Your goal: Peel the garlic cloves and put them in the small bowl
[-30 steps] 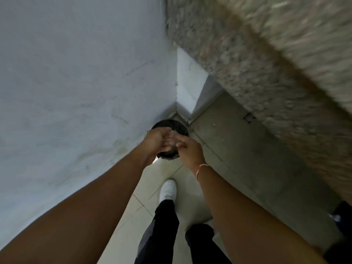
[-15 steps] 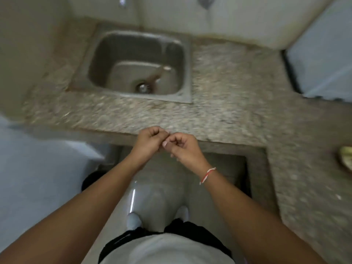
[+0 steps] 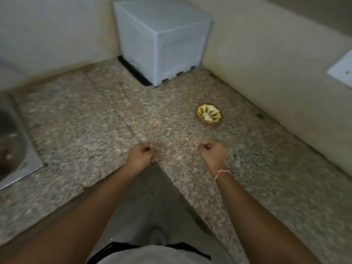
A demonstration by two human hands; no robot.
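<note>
Two hazards here. Counter (image 3: 95, 119) is speckled, so a dropped clove would vanish on it. White box (image 3: 162, 39) sits far, sink (image 3: 13, 141) far left. Left hand (image 3: 142, 154) and right hand (image 3: 213, 152) are both curled tight; can't tell what either holds, frame is blurred. Small bowl (image 3: 209, 113), pale bits inside, sits far right of the right hand, a reach away: clove could slip en route.
</note>
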